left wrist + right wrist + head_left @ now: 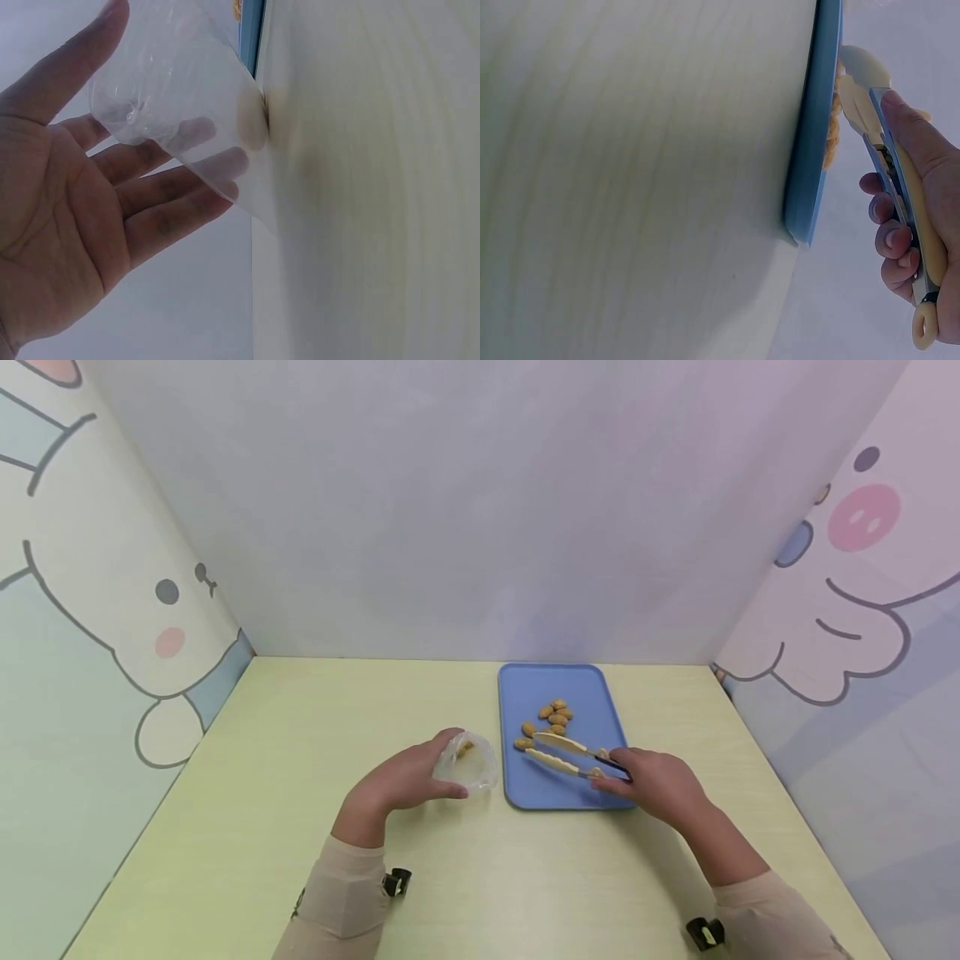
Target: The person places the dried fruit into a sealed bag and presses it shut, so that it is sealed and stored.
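My left hand (408, 778) curves around a clear plastic bag (482, 772), which stands with its mouth open. Through the mouth a brown piece (466, 748) shows inside. In the left wrist view, the fingers (172, 214) lie along the bag's outside and the thumb sits across from them. My right hand (663, 785) grips tongs (553, 762) with cream tips, over a blue tray (555, 681). Several brown, oval, nut-like pieces (558, 719) lie on the tray. One piece (522, 744) is at the tongs' parted tips; I cannot tell whether they pinch it.
The pale wooden table (300, 718) runs back to a grey wall (480, 527). Side walls with cartoon animals (168, 610) stand to the left and right. The tray's left rim is close to the bag.
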Demonstrator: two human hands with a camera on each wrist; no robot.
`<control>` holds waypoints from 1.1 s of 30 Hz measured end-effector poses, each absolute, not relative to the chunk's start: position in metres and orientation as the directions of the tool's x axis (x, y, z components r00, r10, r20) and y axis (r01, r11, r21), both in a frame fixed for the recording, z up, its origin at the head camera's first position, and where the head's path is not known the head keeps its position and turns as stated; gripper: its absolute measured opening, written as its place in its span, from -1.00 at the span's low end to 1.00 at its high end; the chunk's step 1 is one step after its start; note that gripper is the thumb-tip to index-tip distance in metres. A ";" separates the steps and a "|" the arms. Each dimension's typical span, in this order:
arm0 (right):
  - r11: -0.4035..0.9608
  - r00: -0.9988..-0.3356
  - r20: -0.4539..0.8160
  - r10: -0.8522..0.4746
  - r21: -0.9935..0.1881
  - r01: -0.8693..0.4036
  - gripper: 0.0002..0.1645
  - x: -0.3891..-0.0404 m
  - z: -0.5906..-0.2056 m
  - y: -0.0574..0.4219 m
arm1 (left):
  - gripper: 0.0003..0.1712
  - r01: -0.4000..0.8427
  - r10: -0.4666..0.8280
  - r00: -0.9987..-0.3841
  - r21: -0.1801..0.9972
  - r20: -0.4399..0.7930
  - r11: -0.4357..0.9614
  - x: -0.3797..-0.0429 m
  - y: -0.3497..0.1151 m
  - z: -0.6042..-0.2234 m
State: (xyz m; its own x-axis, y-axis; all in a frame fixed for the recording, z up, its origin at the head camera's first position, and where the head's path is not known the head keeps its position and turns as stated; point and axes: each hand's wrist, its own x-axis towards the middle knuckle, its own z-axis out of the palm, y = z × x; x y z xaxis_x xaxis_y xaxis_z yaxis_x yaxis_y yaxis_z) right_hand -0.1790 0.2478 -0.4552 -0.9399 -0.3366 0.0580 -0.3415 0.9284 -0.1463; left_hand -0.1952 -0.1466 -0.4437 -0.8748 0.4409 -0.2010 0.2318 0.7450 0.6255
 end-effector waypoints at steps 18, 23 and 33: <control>0.928 -0.938 0.013 -0.346 -0.140 -0.345 -0.46 -0.185 -0.453 0.251 | 0.06 0.266 0.519 -0.830 0.675 -0.202 0.688 -0.200 -0.150 -0.446; 0.925 -0.935 0.007 -0.355 -0.141 -0.352 -0.46 -0.187 -0.453 0.251 | 0.07 0.296 0.529 -0.829 0.662 -0.180 0.689 -0.203 -0.153 -0.448; 0.916 -0.923 -0.012 -0.384 -0.126 -0.380 -0.44 -0.193 -0.454 0.248 | 0.08 0.287 0.519 -0.836 0.665 -0.178 0.690 -0.204 -0.153 -0.451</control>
State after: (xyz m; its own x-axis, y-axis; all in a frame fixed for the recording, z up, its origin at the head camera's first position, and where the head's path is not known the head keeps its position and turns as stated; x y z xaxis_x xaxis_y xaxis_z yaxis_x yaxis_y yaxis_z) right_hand -0.1927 0.2480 -0.4539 -0.9231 -0.3845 -0.0124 -0.3800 0.9164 -0.1261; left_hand -0.2035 -0.1534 -0.4512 -0.8363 0.5187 -0.1776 0.2867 0.6899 0.6647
